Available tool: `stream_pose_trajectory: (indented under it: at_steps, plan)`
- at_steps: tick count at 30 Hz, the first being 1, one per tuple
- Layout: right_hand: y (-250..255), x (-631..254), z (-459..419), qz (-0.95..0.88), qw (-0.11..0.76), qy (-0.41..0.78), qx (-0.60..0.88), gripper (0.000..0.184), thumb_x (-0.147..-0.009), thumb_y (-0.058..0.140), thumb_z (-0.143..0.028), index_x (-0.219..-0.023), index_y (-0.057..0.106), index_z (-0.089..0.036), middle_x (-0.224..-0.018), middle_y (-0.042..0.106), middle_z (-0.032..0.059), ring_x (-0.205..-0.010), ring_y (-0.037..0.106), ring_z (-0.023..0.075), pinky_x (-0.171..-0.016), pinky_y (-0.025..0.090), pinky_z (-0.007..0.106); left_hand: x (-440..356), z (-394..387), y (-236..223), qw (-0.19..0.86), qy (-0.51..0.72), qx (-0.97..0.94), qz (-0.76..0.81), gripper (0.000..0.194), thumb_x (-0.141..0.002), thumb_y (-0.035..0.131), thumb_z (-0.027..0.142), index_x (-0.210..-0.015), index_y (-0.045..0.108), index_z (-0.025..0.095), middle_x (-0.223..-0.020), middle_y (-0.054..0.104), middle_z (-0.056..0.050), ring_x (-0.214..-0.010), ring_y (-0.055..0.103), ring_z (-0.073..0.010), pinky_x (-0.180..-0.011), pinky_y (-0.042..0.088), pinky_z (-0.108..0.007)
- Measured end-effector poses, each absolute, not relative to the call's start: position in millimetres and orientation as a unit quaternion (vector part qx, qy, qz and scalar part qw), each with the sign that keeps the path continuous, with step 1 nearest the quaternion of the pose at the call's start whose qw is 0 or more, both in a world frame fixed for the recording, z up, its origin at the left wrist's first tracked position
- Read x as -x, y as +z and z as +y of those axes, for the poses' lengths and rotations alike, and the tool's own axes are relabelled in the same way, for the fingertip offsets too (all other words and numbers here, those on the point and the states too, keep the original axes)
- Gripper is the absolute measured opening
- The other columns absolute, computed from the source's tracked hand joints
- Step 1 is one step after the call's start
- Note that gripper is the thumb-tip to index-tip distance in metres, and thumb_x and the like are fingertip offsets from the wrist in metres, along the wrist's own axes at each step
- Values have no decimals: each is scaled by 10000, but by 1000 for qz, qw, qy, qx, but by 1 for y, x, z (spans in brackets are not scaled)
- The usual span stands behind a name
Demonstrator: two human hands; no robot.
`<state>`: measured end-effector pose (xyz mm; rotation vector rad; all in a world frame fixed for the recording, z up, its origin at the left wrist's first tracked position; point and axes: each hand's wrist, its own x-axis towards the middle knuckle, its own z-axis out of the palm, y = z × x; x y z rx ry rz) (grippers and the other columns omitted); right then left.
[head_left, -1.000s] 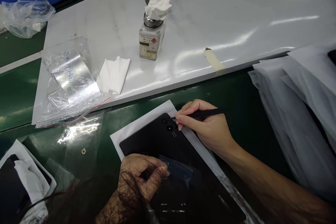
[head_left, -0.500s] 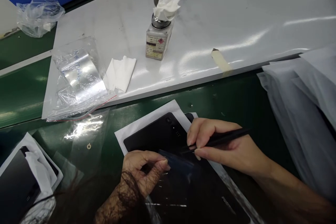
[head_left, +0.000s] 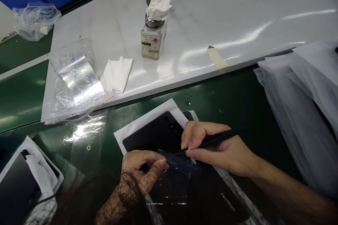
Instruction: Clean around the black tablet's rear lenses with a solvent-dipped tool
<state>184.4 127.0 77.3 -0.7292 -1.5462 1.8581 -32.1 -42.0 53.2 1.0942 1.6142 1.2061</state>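
A black tablet point(head_left: 150, 130) lies back up on white wrapping point(head_left: 166, 107), its camera near the top corner. Over its lower part my left hand point(head_left: 144, 168) pinches the edge of a clear plastic film point(head_left: 175, 161). My right hand point(head_left: 216, 147) is closed around black tweezers point(head_left: 219, 137), held like a pen, with the tips at the film's upper edge. Whether the tips grip the film, I cannot tell. Strands of hair blur the view of my left wrist.
A bottle point(head_left: 153, 40) with a hazard label and a tissue on top stands on the white board point(head_left: 200, 17). Nearby lie a folded wipe point(head_left: 118, 74) and a zip bag point(head_left: 79, 81). Another tablet point(head_left: 18, 179) rests at left, translucent sheets point(head_left: 295, 105) at right.
My right hand has moved a little to the left with the tweezers, closer to my left hand. The whole view has shifted slightly.
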Motion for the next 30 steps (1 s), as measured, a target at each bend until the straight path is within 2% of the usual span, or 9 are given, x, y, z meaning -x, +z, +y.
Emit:
stream_pose_trajectory:
  at_steps: [3, 8, 11, 14, 18, 24, 30]
  plan:
    - [78, -185, 124, -579, 315, 703, 266, 376, -932, 1176, -452, -744, 879, -318, -742, 868, 42, -653, 836, 241, -593, 682, 345, 30, -43, 54, 410, 475, -431, 649, 92, -967, 1031, 325, -889, 1052, 368, -730, 976, 7, -553, 913, -256, -633, 805, -309]
    - [77, -185, 120, -579, 335, 707, 229, 346, -966, 1163, -398, -780, 886, -310, -764, 876, 50, -646, 839, 233, -579, 689, 327, 21, -44, 66, 437, 448, -323, 710, 96, -928, 1020, 329, -861, 1046, 394, -719, 965, 19, -672, 951, -243, -761, 815, -305]
    - [74, -183, 122, -552, 366, 698, 270, 399, -917, 1196, -419, -746, 856, -300, -748, 858, 35, -604, 807, 220, -549, 669, 325, 17, -44, 72, 440, 439, -304, 722, 88, -884, 1035, 341, -831, 1039, 411, -697, 952, 24, -678, 943, -246, -772, 810, -314]
    - [64, -180, 127, -488, 398, 689, 359, 486, -803, 1262, -478, -734, 823, -281, -751, 843, -1, -530, 753, 179, -515, 641, 300, 15, -43, 75, 434, 440, -305, 725, 105, -871, 1030, 319, -810, 1030, 405, -716, 961, 21, -664, 931, -250, -754, 808, -322]
    - [50, -176, 133, -451, 402, 678, 420, 572, -680, 1313, -548, -719, 820, -261, -733, 829, -10, -540, 750, 147, -552, 652, 255, 12, -43, 77, 417, 449, -305, 729, 90, -885, 1006, 331, -819, 1026, 389, -717, 961, 16, -676, 936, -264, -767, 820, -344]
    - [49, -176, 132, -454, 404, 668, 431, 583, -652, 1314, -567, -696, 821, -260, -729, 831, -6, -532, 751, 148, -549, 659, 251, 8, -41, 83, 381, 442, -315, 748, 130, -906, 975, 398, -788, 1008, 441, -708, 948, 57, -639, 903, -250, -736, 797, -349]
    - [52, -174, 131, -466, 401, 654, 441, 615, -651, 1310, -599, -677, 799, -259, -720, 818, -11, -525, 748, 144, -556, 648, 249, 7, -42, 82, 366, 433, -328, 755, 166, -935, 940, 386, -789, 1004, 431, -712, 947, 50, -629, 899, -253, -769, 820, -372]
